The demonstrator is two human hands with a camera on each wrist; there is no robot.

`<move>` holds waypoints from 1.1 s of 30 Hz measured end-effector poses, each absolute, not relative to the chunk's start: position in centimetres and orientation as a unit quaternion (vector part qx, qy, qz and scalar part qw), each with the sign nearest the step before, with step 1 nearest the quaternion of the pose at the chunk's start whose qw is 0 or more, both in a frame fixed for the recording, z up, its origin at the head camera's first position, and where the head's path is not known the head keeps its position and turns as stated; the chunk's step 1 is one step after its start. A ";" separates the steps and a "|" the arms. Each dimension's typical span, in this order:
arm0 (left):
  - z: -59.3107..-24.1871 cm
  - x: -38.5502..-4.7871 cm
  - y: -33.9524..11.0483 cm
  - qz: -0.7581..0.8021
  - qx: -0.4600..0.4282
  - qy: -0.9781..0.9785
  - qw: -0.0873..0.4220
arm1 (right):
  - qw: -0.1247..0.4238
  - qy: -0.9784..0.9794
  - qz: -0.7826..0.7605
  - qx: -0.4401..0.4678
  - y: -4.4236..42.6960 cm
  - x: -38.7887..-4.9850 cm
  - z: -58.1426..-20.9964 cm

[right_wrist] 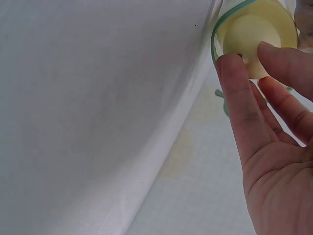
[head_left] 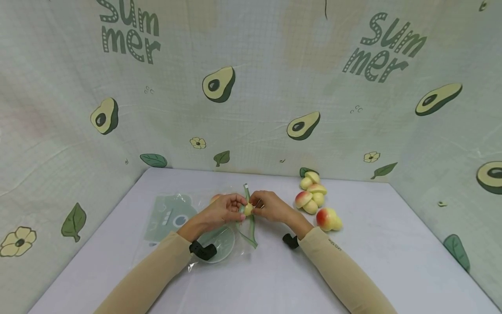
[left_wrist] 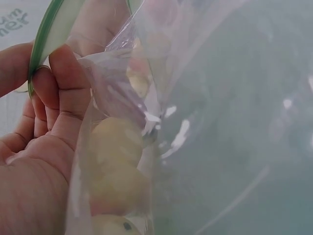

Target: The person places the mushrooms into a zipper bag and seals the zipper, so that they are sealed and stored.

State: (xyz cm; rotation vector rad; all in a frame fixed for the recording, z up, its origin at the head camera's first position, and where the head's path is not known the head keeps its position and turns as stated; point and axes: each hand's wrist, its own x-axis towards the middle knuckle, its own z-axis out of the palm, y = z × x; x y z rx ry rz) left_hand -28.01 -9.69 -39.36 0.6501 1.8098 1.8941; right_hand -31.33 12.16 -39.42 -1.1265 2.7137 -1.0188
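Note:
My left hand [head_left: 221,213] pinches the green-edged mouth of a clear zip bag [left_wrist: 41,46] between thumb and fingers. At that opening, my right hand [head_left: 272,207] holds a rounded yellow artificial fruit [right_wrist: 252,36] by its fingertips; a small dark spot marks its end. The green rim curves around part of this fruit in the right wrist view. Through the clear plastic, the left wrist view shows several yellow fruits [left_wrist: 115,147] inside the bag, some with a reddish blush. The bag's pale green printed side [head_left: 170,211] spreads on the table to the left.
Several yellow, red-blushed artificial fruits [head_left: 328,219] lie on the white table [head_left: 270,279] to the right of my right hand. A printed cloth [head_left: 259,78] rises behind the table and along both sides. Black wrist cameras [head_left: 202,250] sit on both wrists.

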 end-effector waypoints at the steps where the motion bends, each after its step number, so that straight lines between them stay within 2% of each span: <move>1: -39.3 -28.0 -9.7 0.686 0.234 0.653 0.221 | 0.017 0.873 -0.327 -0.361 12.2 -31.3 -39.4; 22: -39.2 -27.9 -9.6 0.691 0.222 0.650 0.224 | 0.027 0.884 -0.307 -0.350 13.1 -31.2 -38.9; 33: -39.2 -27.9 -9.7 0.694 0.220 0.646 0.227 | 0.021 0.887 -0.295 -0.354 14.0 -30.6 -37.4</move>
